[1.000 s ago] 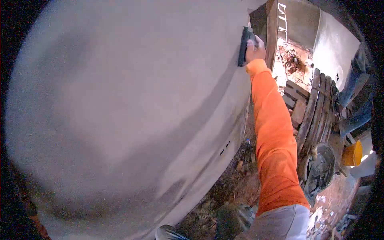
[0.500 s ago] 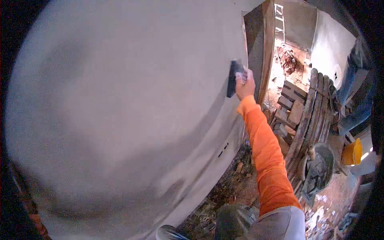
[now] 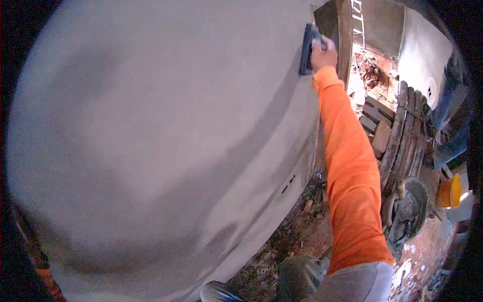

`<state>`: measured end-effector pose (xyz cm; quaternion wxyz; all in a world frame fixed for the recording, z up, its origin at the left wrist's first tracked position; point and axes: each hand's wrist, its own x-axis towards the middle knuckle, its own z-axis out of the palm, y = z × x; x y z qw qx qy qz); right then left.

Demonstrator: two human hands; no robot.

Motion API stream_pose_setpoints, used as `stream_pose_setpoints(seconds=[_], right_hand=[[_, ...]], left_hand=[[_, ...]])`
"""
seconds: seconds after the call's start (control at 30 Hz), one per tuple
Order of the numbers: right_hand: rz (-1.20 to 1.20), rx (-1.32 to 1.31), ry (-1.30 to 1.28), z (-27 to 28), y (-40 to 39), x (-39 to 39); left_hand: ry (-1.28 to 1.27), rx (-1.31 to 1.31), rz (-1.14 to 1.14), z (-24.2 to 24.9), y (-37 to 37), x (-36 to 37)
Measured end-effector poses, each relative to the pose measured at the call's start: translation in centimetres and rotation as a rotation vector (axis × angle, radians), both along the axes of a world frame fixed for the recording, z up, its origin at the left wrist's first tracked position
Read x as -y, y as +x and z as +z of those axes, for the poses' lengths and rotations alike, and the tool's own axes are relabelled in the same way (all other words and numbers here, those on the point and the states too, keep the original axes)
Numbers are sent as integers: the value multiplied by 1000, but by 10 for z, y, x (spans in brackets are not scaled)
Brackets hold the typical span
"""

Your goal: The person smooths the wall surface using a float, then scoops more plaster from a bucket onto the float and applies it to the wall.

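Observation:
My right hand (image 3: 323, 53), at the end of an outstretched orange sleeve, is closed round the handle of a dark plastering float (image 3: 306, 49). The float's long flat face lies against the grey plastered wall (image 3: 176, 126), near its right edge by the door opening. Smooth and damp-looking, the wall has darker shaded bands lower down. My left hand is out of the picture; only a bit of orange cloth (image 3: 49, 283) shows at the lower left edge.
Beyond the wooden door frame (image 3: 344, 45) are a white ladder (image 3: 357, 22) and rubble. To the right stand long wooden poles (image 3: 402, 136), a mortar-filled basin (image 3: 410, 211) and a yellow bucket (image 3: 449, 191). Another person's jeans-clad leg (image 3: 450, 148) is at far right. Debris covers the ground.
My right hand has slid the float upward and slightly right along the wall's edge. The room's objects have shifted a little rightward in view.

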<state>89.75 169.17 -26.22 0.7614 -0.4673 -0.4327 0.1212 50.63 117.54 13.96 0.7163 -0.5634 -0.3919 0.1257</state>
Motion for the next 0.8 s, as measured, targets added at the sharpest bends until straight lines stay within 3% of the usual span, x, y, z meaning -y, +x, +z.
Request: stream_pose_setpoints(seconds=[0.07, 0.13, 0.17, 0.2, 0.23, 0.27, 0.3, 0.37, 0.43, 0.47, 0.5, 0.57, 0.6, 0.63, 0.7, 0.8], right_hand=[[-10, 163, 87, 9, -12, 35], [-47, 361, 249, -23, -41, 96], [213, 218, 139, -64, -61, 123], [86, 370, 106, -76, -78, 179], [214, 255, 36, -128, -99, 204], [214, 303, -8, -155, -110, 233], [209, 298, -4, -182, -113, 221], [284, 41, -158, -225, -109, 204], [52, 82, -320, -132, -88, 177], [117, -29, -219, -101, -83, 161], [178, -138, -116, -80, -82, 150], [6, 44, -75, -54, -103, 174], [46, 89, -61, -41, -116, 209], [217, 164, -145, -52, -129, 245], [317, 172, 14, -80, -165, 315], [335, 115, 92, -64, -166, 314]], left_hand=[[34, 34, 39, 1, -2, 3], [17, -53, 32, 5, -7, 6], [20, -46, 33, 4, -7, 6], [19, -52, 39, 5, -7, 8], [19, -52, 36, 2, -8, 7], [20, -52, 38, 0, -8, 9], [22, -49, 35, -2, -8, 10], [24, -41, 30, -4, -7, 7], [25, -35, 31, -6, -9, 13], [23, -39, 25, -7, -8, 10], [28, -33, 24, -6, -9, 14], [20, -39, 12, -6, -10, 11], [14, -33, 2, -4, -12, 13], [14, -33, -11, -3, -13, 13], [8, -27, -25, -3, -13, 14], [14, -18, -49, -9, -12, 11]])
